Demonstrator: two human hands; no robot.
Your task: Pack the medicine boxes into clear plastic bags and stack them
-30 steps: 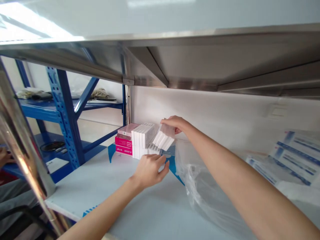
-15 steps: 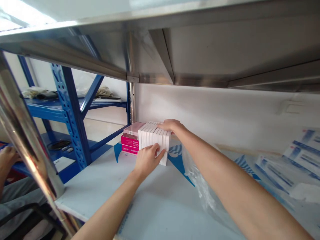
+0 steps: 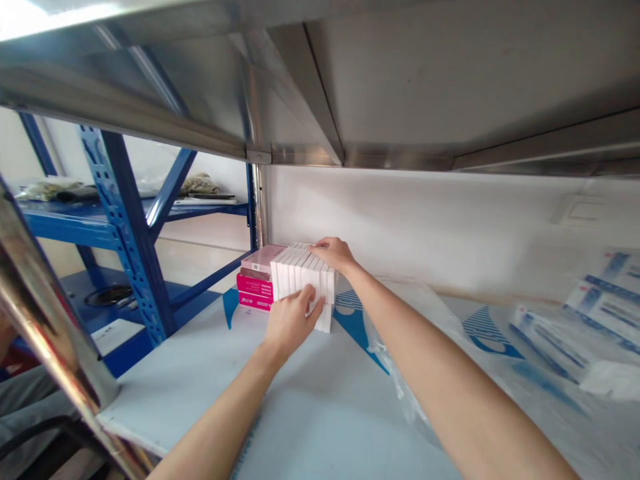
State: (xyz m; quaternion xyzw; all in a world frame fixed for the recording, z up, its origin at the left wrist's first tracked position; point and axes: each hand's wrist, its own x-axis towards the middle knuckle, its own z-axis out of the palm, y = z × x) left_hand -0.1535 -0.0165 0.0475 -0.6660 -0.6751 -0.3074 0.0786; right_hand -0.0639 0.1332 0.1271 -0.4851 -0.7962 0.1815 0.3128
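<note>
A block of slim white boxes (image 3: 287, 275) stands upright in a tight row on the shelf, with more white boxes beneath it. My left hand (image 3: 291, 319) presses against the front of the block, fingers bent and thumb raised near its right end. At the top right corner, my right hand (image 3: 334, 253) curls over the boxes, its fingertips on their upper edges and part of the grip hidden behind them. Touching the left side of the block is a stack of pink boxes (image 3: 255, 285), with a paler pink box on top.
Clear plastic wrap (image 3: 400, 380) lies under my right forearm. Blue-and-white packs (image 3: 550, 340) rest at the right. A metal shelf (image 3: 410, 80) hangs low overhead, and a metal post (image 3: 55, 313) stands at left. Beyond it are blue racks (image 3: 125, 233) and part of a seated person (image 3: 25, 400).
The view has shifted slightly, so the shelf and boxes appear a little further left. Both hands keep their contact with the white boxes, the right one slightly further over the top.
</note>
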